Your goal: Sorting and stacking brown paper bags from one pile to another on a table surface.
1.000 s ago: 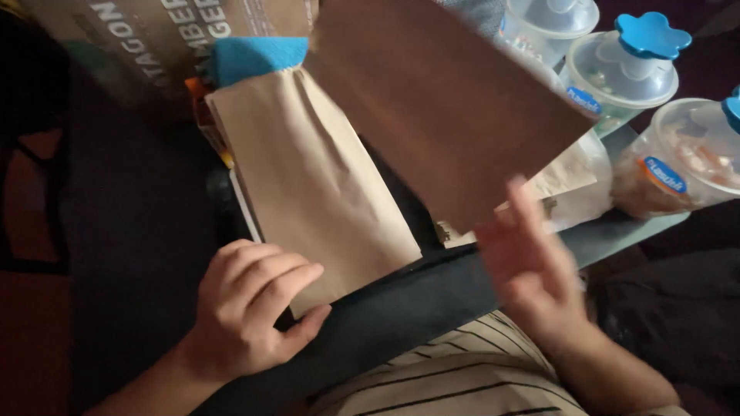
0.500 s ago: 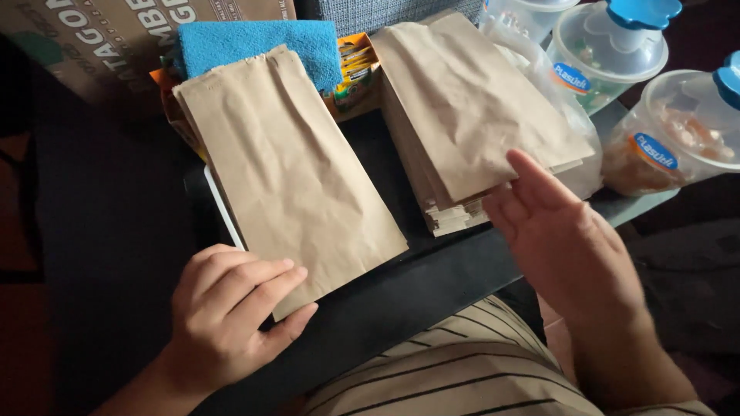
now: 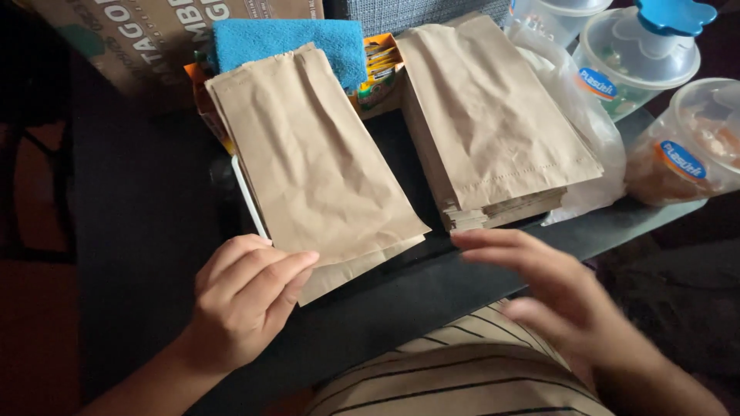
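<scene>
Two piles of flat brown paper bags lie on a dark table (image 3: 146,231). My left hand (image 3: 243,296) rests on the near left corner of the left pile (image 3: 316,166), fingers curled over its edge and pressing it down. My right hand (image 3: 551,289) hovers open and blurred just in front of the thicker right stack (image 3: 493,115), holding nothing and not touching it.
A blue cloth (image 3: 289,38) and a box of small orange packets (image 3: 379,65) sit behind the piles, with a cardboard box (image 3: 154,35) at the back left. Clear plastic tubs with blue lids (image 3: 644,50) stand at the right beside a clear plastic bag (image 3: 578,115).
A bag held up by my right hand a second ago now lies on the right stack. My right hand has drawn back toward me and left. My left hand stays on the left pile.
</scene>
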